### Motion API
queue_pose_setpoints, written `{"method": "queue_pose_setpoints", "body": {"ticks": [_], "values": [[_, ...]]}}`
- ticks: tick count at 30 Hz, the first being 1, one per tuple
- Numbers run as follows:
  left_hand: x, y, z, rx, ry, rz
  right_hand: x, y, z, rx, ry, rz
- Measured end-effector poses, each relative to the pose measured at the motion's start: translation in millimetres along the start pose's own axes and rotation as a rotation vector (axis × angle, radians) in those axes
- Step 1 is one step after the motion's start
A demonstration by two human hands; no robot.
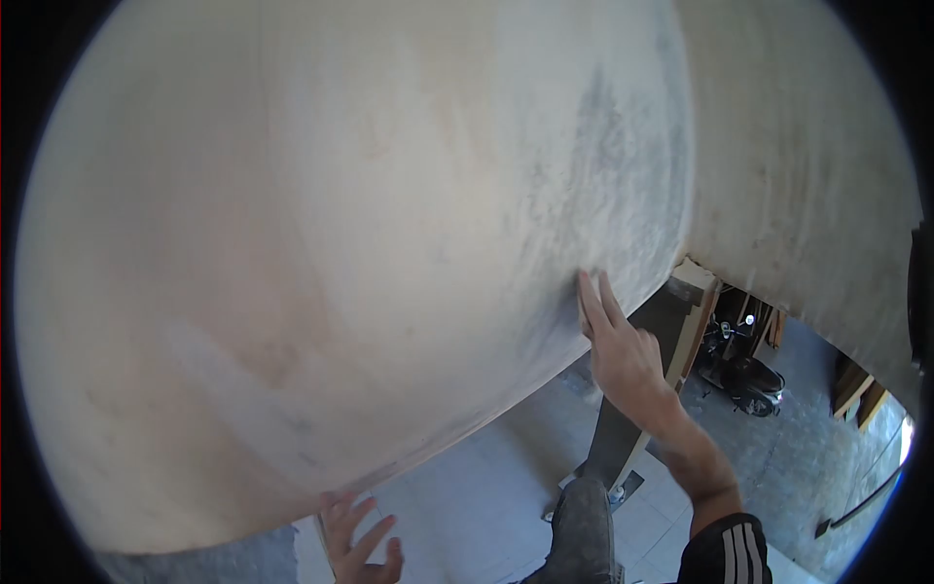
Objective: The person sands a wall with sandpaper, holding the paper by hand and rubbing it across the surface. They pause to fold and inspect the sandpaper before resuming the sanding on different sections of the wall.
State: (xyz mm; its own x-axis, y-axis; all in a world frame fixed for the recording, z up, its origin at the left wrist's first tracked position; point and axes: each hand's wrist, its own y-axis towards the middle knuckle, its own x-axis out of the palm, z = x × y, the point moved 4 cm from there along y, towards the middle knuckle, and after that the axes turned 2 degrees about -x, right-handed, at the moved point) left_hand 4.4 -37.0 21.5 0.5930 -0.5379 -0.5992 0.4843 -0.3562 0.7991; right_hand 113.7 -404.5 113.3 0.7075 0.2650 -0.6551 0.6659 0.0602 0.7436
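Observation:
A large pale, curved panel [409, 214] with a smooth, patchy surface fills most of the head view. Dark grey smudges spread over its right part, above my right hand [628, 360]. That hand's outstretched fingers rest with their tips on the panel near its lower right edge; I see no tool in it. At the bottom, my left hand [360, 545] is beside the panel's lower edge, fingers apart and fingertips at or close to the rim. Nothing shows in its grasp, though its lower part is cut off by the frame.
Another pale panel section [798, 146] adjoins on the right. Beneath stands a long dark beam-like support [623, 428], near my leg [584, 526]. A motorbike [744, 380] is parked on the grey floor behind, with wooden pieces [856, 394] close by.

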Motion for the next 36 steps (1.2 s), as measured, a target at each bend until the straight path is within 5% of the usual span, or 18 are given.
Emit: {"method": "queue_pose_setpoints", "body": {"ticks": [4, 5, 6, 8, 9, 12, 13, 15, 22, 30, 32, 36], "values": [[58.3, -54.1, 10.3, -0.276, -0.322, -0.340, 49.5, -91.4, -21.5, 0.057, 0.417, -0.213], [74.0, -68.4, 12.2, -0.346, -0.388, -0.404, 71.6, -112.4, -28.4, 0.219, 0.628, -0.454], [87.2, -83.1, 13.2, -0.500, -0.447, -0.448, 91.9, -135.3, -38.4, 0.394, 0.823, -0.702], [112.8, -114.7, 18.6, -0.816, -0.569, -0.540, 128.0, -173.0, -55.1, 0.304, 0.926, -0.731], [129.9, -133.9, 20.5, -0.987, -0.727, -0.524, 145.6, -194.2, -64.0, 0.269, 0.981, -0.752], [168.5, -167.9, 33.5, -1.462, -1.376, -0.297, 194.9, -252.8, -91.2, 0.578, 1.435, -1.111], [172.8, -167.4, 36.9, -1.582, -1.346, -0.329, 196.6, -261.9, -99.0, 0.564, 1.422, -1.138], [183.9, -184.3, 37.9, -1.498, -1.357, -0.220, 199.6, -270.1, -113.1, 0.525, 1.405, -1.178], [163.6, -193.4, 27.6, -1.583, -1.223, 0.035, 207.7, -289.9, -112.8, 0.935, 1.473, -1.047], [159.6, -184.3, 39.9, -1.377, -0.690, -0.260, 211.2, -295.8, -139.4, 0.519, 1.041, -0.746], [168.3, -196.4, 39.6, -1.392, -0.923, -0.074, 212.2, -293.8, -139.6, 0.358, 0.986, -0.674], [167.1, -206.9, 30.1, -1.525, -1.161, 0.111, 211.7, -288.2, -137.9, 0.442, 1.232, -0.848]]}}
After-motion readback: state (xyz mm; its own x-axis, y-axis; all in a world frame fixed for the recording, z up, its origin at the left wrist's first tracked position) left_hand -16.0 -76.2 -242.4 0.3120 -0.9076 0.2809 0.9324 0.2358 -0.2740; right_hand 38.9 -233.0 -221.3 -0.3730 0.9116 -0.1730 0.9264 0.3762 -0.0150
